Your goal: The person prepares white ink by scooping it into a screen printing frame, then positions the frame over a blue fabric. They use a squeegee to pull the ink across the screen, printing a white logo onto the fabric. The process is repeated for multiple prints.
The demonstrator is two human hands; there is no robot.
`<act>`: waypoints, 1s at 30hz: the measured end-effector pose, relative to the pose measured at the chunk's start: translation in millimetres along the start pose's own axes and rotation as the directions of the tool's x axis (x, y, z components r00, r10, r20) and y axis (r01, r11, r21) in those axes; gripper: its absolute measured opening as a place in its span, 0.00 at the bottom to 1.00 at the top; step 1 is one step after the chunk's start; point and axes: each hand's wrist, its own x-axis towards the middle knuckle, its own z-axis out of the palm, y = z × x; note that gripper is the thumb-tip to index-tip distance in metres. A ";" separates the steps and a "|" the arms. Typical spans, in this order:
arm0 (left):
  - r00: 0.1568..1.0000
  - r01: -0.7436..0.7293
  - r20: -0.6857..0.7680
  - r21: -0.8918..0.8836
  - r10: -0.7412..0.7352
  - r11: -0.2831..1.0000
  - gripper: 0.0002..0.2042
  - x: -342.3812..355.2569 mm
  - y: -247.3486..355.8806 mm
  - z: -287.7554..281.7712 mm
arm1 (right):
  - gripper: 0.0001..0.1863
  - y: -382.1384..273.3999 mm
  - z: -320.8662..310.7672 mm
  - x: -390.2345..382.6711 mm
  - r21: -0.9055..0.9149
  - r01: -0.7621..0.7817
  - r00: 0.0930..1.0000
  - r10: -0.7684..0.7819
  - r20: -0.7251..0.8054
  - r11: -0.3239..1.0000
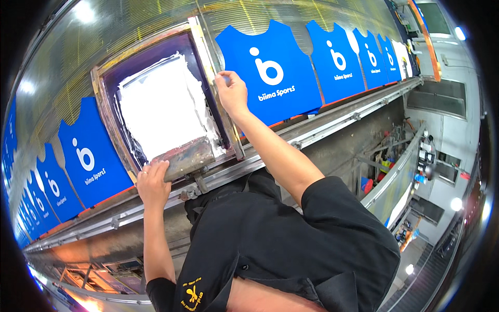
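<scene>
A wooden-edged printing screen [99, 86] lies on the long table, with white ink spread over its mesh. Along its near side rests a grey squeegee [182, 157], smeared with ink. My left hand [154, 183] is closed over the screen's near left corner, its fingertips beside the squeegee's left end. At the screen's right rail is my right hand [232, 94], fingers bent and thumb against them at the rail. Just right of the screen lies a blue sleeveless vest [291, 62] with a white print. Another printed blue vest [106, 151] lies to its left.
More printed blue vests [340, 73] run in a row to the far right, and others [57, 182] to the left. A metal rail [332, 122] follows the table's near edge, with a clamp [195, 191] at my waist. Another table [400, 182] stands at the right.
</scene>
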 end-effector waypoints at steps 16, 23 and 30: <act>0.986 -0.032 0.165 -0.019 0.035 0.999 0.17 250.4 -128.9 -69.8 | 0.16 5.0 15.8 -3.8 -0.023 -0.083 0.994 0.085 0.073 0.996; 0.978 0.002 0.209 0.099 -0.022 0.995 0.19 284.6 -148.2 -42.2 | 0.28 -81.7 50.6 46.1 -0.322 0.643 0.729 -0.684 -0.018 0.695; 0.977 0.073 0.187 0.136 -0.098 0.988 0.20 278.2 -133.2 -47.5 | 0.17 -114.5 139.0 84.4 -0.447 0.811 0.585 -0.566 0.582 0.378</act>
